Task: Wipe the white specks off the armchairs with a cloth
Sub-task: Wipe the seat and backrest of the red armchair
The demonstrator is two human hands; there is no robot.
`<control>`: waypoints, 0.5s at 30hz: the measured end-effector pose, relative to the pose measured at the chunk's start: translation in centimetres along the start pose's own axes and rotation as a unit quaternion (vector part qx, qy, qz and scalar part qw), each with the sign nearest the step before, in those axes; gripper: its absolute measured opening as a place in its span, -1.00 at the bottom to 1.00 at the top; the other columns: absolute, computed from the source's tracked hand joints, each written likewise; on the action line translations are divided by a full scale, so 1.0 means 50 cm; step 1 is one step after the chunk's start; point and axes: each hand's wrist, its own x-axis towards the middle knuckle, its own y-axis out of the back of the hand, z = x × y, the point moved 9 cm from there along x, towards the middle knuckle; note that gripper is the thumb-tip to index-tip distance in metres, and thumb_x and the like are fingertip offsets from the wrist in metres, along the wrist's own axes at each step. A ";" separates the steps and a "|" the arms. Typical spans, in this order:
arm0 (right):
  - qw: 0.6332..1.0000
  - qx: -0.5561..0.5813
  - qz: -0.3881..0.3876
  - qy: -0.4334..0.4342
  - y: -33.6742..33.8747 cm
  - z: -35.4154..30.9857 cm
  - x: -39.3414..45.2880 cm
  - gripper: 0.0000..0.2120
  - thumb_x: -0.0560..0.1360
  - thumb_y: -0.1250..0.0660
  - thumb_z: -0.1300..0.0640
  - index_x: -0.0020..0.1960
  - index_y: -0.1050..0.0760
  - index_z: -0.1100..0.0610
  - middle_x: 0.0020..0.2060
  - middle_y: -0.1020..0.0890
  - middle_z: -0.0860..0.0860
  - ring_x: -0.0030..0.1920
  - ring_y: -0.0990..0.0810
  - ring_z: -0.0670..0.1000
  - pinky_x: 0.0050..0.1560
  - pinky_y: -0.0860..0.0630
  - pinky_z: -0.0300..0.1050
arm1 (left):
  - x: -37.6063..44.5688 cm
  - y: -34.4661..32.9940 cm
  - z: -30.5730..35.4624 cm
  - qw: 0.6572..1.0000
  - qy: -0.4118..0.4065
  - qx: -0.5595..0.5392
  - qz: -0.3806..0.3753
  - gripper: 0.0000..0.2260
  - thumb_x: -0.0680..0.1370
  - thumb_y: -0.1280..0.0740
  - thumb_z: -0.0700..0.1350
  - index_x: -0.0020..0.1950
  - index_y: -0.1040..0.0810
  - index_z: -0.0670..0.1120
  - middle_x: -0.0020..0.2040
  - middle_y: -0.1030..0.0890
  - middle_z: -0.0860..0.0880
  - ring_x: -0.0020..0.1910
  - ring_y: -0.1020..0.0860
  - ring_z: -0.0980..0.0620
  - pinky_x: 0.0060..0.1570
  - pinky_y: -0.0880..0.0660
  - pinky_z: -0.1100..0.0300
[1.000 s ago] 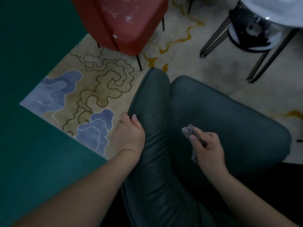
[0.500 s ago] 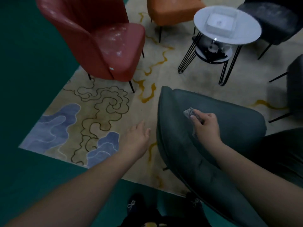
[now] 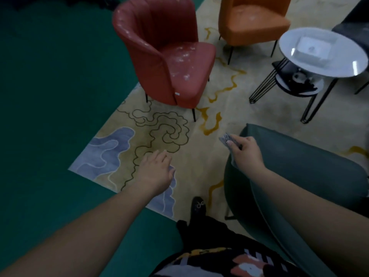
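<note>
Head view, right hand: I see my right hand (image 3: 246, 154) pinching a grey cloth (image 3: 225, 138) in curled fingers, held over the left edge of the dark green armchair (image 3: 299, 166).
Head view, left hand: my left hand (image 3: 154, 172) hangs above the patterned rug (image 3: 159, 126), fingers relaxed and straight, holding nothing, well apart from the right.
Head view, specks: I see white specks across the seat and backrest rim of the red armchair (image 3: 169, 56), which stands ahead on the rug.
Head view, surroundings: an orange armchair (image 3: 251, 23) sits behind it, near a round white table (image 3: 323, 52) on black wire legs; my black shoe (image 3: 197, 206) rests at the rug edge.
</note>
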 end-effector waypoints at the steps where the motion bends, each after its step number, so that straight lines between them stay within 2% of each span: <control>1: 1.000 -0.010 -0.010 0.004 -0.016 -0.011 0.021 -0.68 0.60 -0.22 0.01 0.32 -0.49 0.03 0.05 -0.40 0.09 -0.13 -0.40 -0.05 -0.03 -0.28 -0.22 | 0.015 0.000 -0.019 1.000 0.004 0.002 -0.004 -0.49 0.63 -0.01 0.15 0.55 -0.13 -0.01 0.57 -0.08 0.01 0.53 -0.04 -0.03 0.47 -0.01 -0.05; 3: 1.000 -0.015 -0.018 0.003 -0.043 -0.025 0.069 -0.68 0.60 -0.22 0.00 0.31 -0.51 0.02 0.02 -0.40 0.08 -0.20 -0.41 -0.10 -0.13 -0.32 -0.23 | 0.054 0.004 -0.051 1.000 0.005 0.013 -0.007 -0.48 0.63 0.00 0.15 0.55 -0.12 -0.01 0.57 -0.08 0.01 0.53 -0.06 -0.02 0.47 -0.02 -0.05; 6: 1.000 0.003 -0.014 -0.007 -0.075 -0.042 0.154 -0.69 0.60 -0.24 0.02 0.30 -0.52 0.07 -0.02 -0.39 0.06 -0.24 -0.41 -0.16 -0.41 -0.33 -0.48 | 0.132 0.025 -0.088 0.999 0.002 0.033 -0.008 -0.49 0.63 0.01 0.15 0.55 -0.12 0.00 0.57 -0.09 0.01 0.53 -0.07 -0.03 0.47 -0.04 -0.06; 8: 1.000 0.021 -0.020 -0.012 -0.092 -0.061 0.221 -0.70 0.60 -0.24 0.06 0.28 -0.52 0.12 -0.01 -0.39 0.08 -0.27 -0.39 -0.16 -0.48 -0.31 -0.55 | 0.189 0.046 -0.112 0.999 0.009 0.038 -0.005 -0.48 0.63 0.00 0.16 0.55 -0.11 0.00 0.57 -0.10 0.01 0.52 -0.08 -0.03 0.46 -0.03 -0.06; 11: 0.999 0.033 -0.028 -0.027 -0.109 -0.081 0.313 -0.73 0.60 -0.24 0.06 0.24 -0.54 0.11 0.00 -0.37 0.07 -0.27 -0.45 -0.07 -0.57 -0.31 -0.49 | 0.265 0.081 -0.143 0.999 0.016 0.030 -0.010 -0.48 0.62 -0.02 0.16 0.55 -0.11 0.01 0.56 -0.12 0.02 0.52 -0.10 -0.02 0.47 -0.04 -0.05; 15: 0.997 0.035 -0.048 -0.047 -0.123 -0.111 0.414 -0.71 0.61 -0.22 0.04 0.29 -0.51 0.07 0.04 -0.37 0.12 -0.26 -0.56 0.11 -0.52 -0.43 -0.26 | 0.348 0.128 -0.174 0.999 0.021 0.031 -0.013 -0.48 0.63 -0.01 0.17 0.56 -0.10 0.01 0.57 -0.12 0.02 0.52 -0.10 -0.01 0.47 -0.03 -0.04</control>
